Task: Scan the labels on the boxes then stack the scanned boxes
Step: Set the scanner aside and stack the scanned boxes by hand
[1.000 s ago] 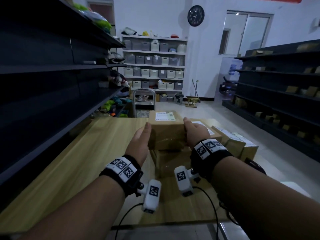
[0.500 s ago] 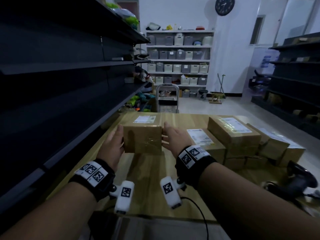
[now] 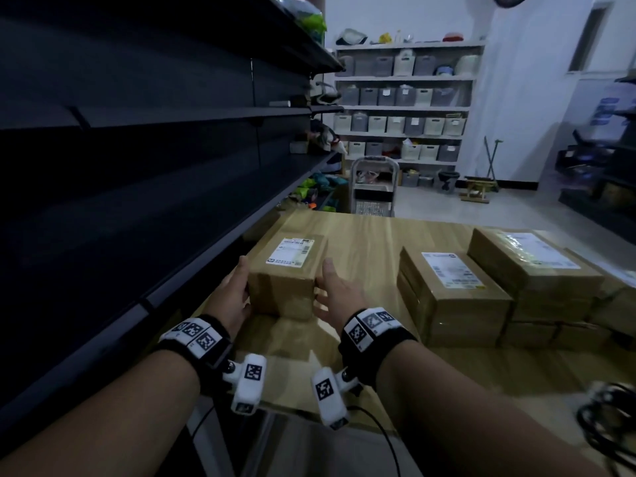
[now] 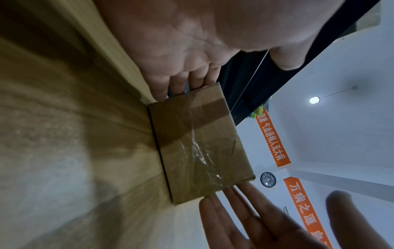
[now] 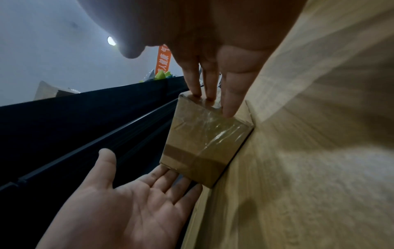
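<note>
Box (image 3: 287, 275) is down on the table (image 3: 361, 242) now, far-left side next to the dark shelving; 1 s ago it was held up over the other boxes, and half a second ago it was on its way across. Left hand (image 3: 230, 297) and right hand (image 3: 339, 292) have gone from clamping its sides to flat, straight fingers at its edges. Label (image 3: 290, 251) faces up.

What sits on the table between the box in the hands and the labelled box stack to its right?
Nothing: the head view shows only bare wooden table between the held box and the stack.
</note>
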Available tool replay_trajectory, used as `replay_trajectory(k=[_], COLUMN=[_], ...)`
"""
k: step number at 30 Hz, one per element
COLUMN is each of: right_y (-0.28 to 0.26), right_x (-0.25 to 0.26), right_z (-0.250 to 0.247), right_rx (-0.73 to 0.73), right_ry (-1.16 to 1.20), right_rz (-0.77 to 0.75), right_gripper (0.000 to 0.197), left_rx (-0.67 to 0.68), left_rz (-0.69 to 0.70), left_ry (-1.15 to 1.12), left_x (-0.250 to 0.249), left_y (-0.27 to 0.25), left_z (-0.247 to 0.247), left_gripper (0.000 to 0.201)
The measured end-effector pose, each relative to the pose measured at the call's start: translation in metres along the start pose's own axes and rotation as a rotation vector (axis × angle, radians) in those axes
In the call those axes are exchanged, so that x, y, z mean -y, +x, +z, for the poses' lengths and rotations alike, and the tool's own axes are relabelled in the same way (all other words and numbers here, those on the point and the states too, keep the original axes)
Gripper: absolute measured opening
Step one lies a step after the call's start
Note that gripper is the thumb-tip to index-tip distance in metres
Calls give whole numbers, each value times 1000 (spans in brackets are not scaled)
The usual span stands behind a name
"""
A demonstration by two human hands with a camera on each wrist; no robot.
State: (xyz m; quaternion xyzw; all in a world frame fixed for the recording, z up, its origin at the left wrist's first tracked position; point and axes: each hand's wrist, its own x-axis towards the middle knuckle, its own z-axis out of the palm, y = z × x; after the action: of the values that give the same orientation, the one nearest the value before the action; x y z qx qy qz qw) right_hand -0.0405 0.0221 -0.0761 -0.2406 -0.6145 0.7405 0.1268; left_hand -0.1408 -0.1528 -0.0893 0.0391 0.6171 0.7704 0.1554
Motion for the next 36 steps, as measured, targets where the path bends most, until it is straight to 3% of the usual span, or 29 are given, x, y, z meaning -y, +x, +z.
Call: replay_trajectory(k=[3,4,7,9,11,13,17,19,23,27,30,34,36], right_y=[1,1,-3,-9,-16,-27,-42,-51,-70,-80,-86,-89,-87], right_x=[-1,0,3,6,13,25,44,46,39,27,21,16,13], right_z=[4,4,-1,-10,-23,-37,-77,-105,-170,-213,-225,-234,-236], right_rx=[11,20,8,20,16,-12,-155,-262,-493,-670,-715,-691,-707], right_ry=[-66,-73,-46,1,67,152,188,278,403,404,357,259,216], right_rz=[-16,-23,-24,-34,-91,-128,-211,-278,-314,-311,-311,-264,-256], right_gripper=[98,101,83,83,73,68,56,55,55,56,54,60,68], left_rx=[-5,-13,-67,-181,-281,-292,-185,-92,65,163,247,309,327], left_rz=[8,15,20,78,170,233,324,331,210,77,52,11,3], left_ry=[-5,2,60,132,105,78,77,84,69,80,110,178,196], left_x=[5,6,7,2,-8,-13,-11,-5,23,46,56,63,65], left_y=[2,2,-1,-5,-19,-33,-59,-68,-81,-95,-100,-108,-109], left_z=[-1,-2,-2,0,8,19,47,67,107,143,168,197,207], left_gripper=[70,67,81,93,82,67,27,18,37,40,62,47,52])
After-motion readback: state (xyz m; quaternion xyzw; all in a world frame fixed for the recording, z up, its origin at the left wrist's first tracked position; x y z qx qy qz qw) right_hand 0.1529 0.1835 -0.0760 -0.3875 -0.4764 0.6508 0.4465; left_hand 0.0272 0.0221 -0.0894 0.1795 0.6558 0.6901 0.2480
